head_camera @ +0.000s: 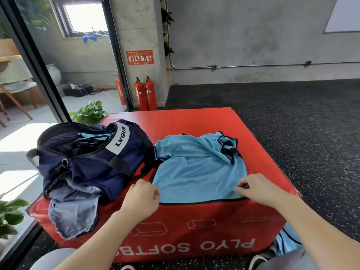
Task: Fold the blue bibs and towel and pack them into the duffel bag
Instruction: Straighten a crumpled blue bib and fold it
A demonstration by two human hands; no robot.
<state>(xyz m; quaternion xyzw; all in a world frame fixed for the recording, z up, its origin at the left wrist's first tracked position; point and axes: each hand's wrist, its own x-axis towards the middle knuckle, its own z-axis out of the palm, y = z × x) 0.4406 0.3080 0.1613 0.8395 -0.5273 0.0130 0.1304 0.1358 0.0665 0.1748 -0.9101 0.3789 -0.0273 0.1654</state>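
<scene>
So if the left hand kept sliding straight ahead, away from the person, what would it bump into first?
Probably the navy duffel bag. The left hand pinches the near corner of the blue bib on the red box, and the bag's dark strap seems closest ahead, though depth is unclear.

A red soft plyo box (194, 121) carried a navy duffel bag (93, 156) beyond the left hand (141, 199), and a light blue bib (196, 172) between both hands.

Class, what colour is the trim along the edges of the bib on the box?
Black, on the light blue bib; clearest in the head view.
</scene>
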